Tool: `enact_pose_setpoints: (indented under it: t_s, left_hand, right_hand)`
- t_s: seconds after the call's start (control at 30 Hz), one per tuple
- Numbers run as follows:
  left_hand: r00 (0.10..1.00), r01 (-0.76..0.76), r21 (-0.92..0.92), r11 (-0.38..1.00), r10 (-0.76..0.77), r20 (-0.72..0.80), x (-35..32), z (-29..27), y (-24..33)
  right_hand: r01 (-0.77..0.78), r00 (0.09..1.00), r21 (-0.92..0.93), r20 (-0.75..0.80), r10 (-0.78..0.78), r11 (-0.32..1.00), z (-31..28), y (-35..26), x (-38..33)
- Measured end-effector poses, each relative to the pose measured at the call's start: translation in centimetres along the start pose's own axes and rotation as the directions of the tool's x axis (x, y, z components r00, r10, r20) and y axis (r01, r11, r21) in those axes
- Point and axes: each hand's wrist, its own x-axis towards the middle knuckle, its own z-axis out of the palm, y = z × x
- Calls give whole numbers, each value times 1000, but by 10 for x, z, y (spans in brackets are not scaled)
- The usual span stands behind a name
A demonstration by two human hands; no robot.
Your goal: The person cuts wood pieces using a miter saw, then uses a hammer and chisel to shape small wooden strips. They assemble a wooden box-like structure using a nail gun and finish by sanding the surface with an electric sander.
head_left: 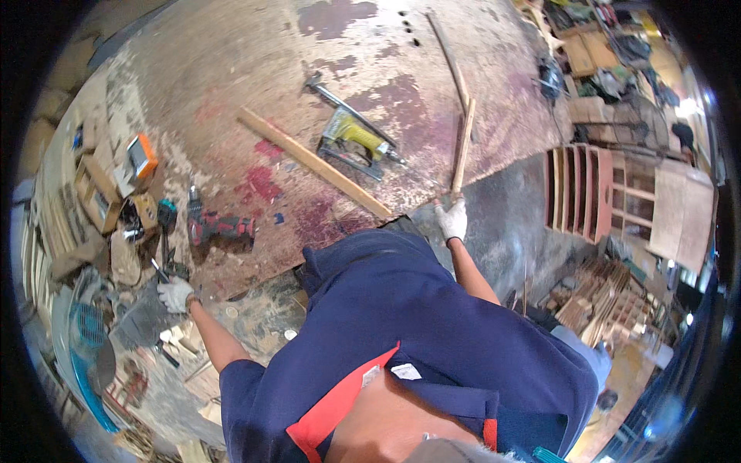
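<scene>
My right hand (452, 219), in a white glove, is closed on the near end of a narrow wooden strip (465, 147) at the table's front edge. A thinner strip (448, 58) runs on from its far end. At the left, my gloved left hand (176, 295) is closed around a thin pen-like stick (160, 270), whose exact kind is too small to tell. Between the hands, another wooden strip (312, 160) lies slantwise on the worn table (193, 69). Beside it rests a yellow-green nail gun (356, 137). A red-and-black cordless drill (220, 227) lies closer to my left hand.
An orange-and-black box (141, 157) and an open carton (97, 193) stand on the table's left side. Below them is a blue-rimmed fan (85, 332). A slatted wooden rack (579, 191) and stacked wood pieces (602, 301) are at the right.
</scene>
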Motion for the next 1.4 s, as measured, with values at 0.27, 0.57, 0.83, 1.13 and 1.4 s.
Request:
enact_pose_setpoints:
  t_s: [0.27,0.57,0.83,1.13,1.4]
  left_hand:
    - [925,307,-494,813,-134,355,8,-39,-8]
    - [983,78,-867,493,107,149,-156,-232,121]
    - [634,-2,-992,-123,767,-97,-406,-428,320]
    - [652,-178,-950,257,754,82,-412,-436,425]
    - [554,-358,-765,535,781,288,-382,-414,504]
  right_hand:
    - [-239,964,239,-56,259,941,-28,-11,-2]
    - [468,875,340,-310,-372,816,-77,-103,141]
    - [-10,484,901,384,-786,434,-80,-122,136]
    - [-70,516,589,712,-476,805,-74,-14,255]
    - [50,644,603,590,-487,796,-63,48,309]
